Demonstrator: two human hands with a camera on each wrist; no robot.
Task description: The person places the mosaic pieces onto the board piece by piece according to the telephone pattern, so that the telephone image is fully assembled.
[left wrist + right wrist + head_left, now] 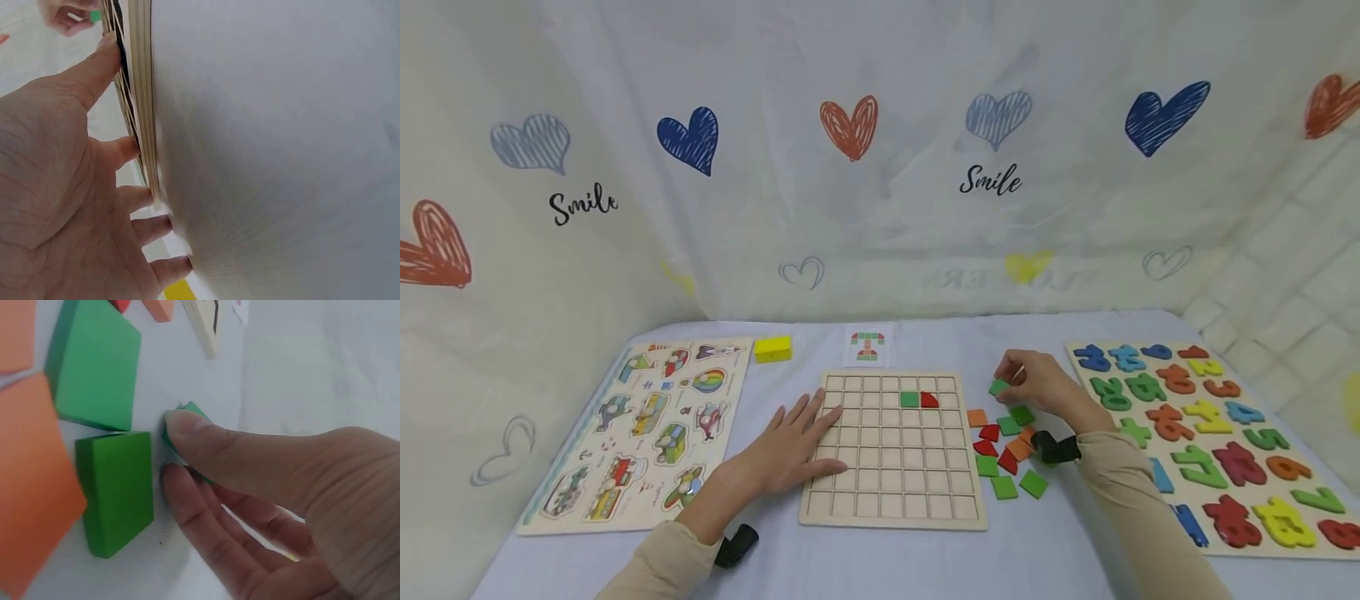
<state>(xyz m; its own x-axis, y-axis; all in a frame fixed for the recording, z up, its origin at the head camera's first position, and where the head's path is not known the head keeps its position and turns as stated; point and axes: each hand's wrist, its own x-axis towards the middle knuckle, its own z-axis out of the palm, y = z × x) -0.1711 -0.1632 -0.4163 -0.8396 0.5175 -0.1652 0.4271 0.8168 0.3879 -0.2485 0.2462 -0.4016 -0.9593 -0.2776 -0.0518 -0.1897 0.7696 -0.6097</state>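
A wooden grid board [891, 482] lies on the white table, with a green square tile [909, 400] and a red quarter-round tile [929, 401] side by side in its upper right part. Fingers spread, my left hand [786, 446] rests on the board's left edge; the left wrist view shows its thumb and index fingertip against the board's side. To the right of the board, my right hand [1041, 385] pinches a green tile [997, 387] between thumb and fingers. Below that hand are scattered loose green, red and orange tiles [1006, 487]; the right wrist view shows several close up.
A pattern card [868, 346] with a T-like figure lies behind the board, near a yellow block [772, 349]. On the left is a vehicle picture puzzle [647, 433], on the right a number puzzle board [1217, 450]. A printed curtain [910, 225] hangs behind the table.
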